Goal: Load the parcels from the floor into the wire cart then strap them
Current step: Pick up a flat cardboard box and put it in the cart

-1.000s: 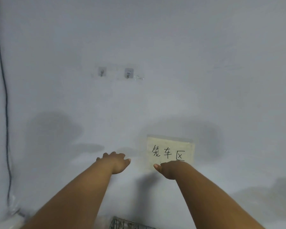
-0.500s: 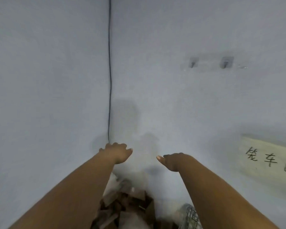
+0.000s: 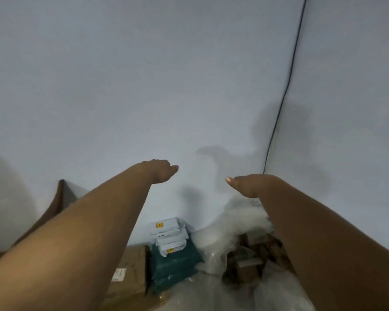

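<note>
Our left hand (image 3: 160, 170) and right hand (image 3: 248, 185) hover relaxed and empty; the white mailers (image 3: 169, 234) look light and floppy; we'd grip their edges.

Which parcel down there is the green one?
The dark green parcel against the wall, with white mailers stacked on it. The box to its left is brown cardboard.
</note>
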A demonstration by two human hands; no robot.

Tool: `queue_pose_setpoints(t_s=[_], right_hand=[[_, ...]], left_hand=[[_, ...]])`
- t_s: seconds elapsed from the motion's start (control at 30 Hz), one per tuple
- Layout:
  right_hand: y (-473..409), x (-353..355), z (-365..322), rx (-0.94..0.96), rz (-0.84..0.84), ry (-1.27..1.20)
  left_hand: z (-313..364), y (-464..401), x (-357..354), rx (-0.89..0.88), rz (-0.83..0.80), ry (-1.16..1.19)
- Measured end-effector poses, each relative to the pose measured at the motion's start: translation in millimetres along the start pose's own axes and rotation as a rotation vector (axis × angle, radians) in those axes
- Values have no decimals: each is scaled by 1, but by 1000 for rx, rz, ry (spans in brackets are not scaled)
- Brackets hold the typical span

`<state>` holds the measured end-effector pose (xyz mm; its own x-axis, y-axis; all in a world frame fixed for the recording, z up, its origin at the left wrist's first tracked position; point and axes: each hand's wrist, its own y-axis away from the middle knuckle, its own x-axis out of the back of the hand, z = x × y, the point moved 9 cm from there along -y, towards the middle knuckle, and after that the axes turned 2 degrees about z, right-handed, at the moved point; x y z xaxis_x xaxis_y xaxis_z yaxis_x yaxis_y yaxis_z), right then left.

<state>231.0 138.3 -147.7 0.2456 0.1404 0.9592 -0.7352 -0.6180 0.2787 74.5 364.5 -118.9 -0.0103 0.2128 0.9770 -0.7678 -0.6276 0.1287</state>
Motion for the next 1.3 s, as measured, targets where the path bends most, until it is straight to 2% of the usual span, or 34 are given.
queue_pose_setpoints(t_s=[0.17,0.47,0.97,1.3], right_hand=[[-31,-6,-46,76,-25,23],[-93,-4,-94,208,-65,58],[-206,-10,-99,302,-111,156],[-264,-26,-142,340,-162,169]], left_hand=[[-51,0,-2,80,1,-6],[-102,-24,-6,227,9,-26],[-129,-88,-36,400,-12,16],[-189,-133,-57,435,-86,57]])
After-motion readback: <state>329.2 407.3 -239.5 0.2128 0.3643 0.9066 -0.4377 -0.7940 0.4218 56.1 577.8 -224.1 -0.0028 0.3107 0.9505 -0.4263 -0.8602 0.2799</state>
